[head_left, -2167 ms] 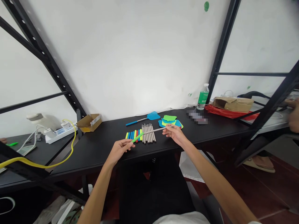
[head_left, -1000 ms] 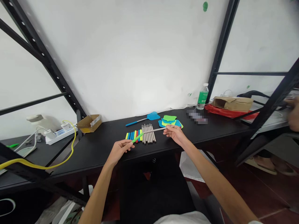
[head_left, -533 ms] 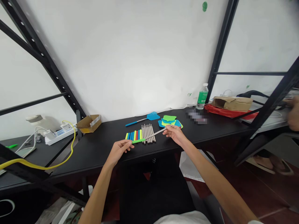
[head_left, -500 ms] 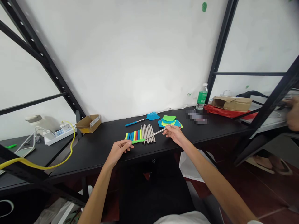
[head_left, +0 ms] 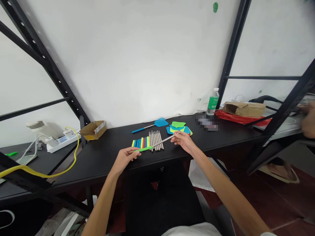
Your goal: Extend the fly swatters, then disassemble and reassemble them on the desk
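My left hand [head_left: 124, 159] is shut on the green grip [head_left: 144, 149] of a thin metal fly swatter rod [head_left: 163, 141]. My right hand [head_left: 183, 141] pinches the rod's far end, just in front of a pile of blue and green swatter heads [head_left: 178, 128]. Below the rod lies a row of coloured handles [head_left: 140, 142], and next to it a row of bare metal rods [head_left: 155, 141]. One assembled blue fly swatter [head_left: 152, 125] lies behind them.
Everything lies on a black table [head_left: 98, 160] against a white wall, between black metal shelf uprights. A cardboard box [head_left: 93, 128], a water bottle [head_left: 213, 101] and a blurred object [head_left: 206, 123] stand along the back. At the right edge is another person's hand [head_left: 308, 119].
The rod has swung from a steep slant to a flatter line, its green grip now lower and reaching further left past my left hand. My right hand has barely moved.
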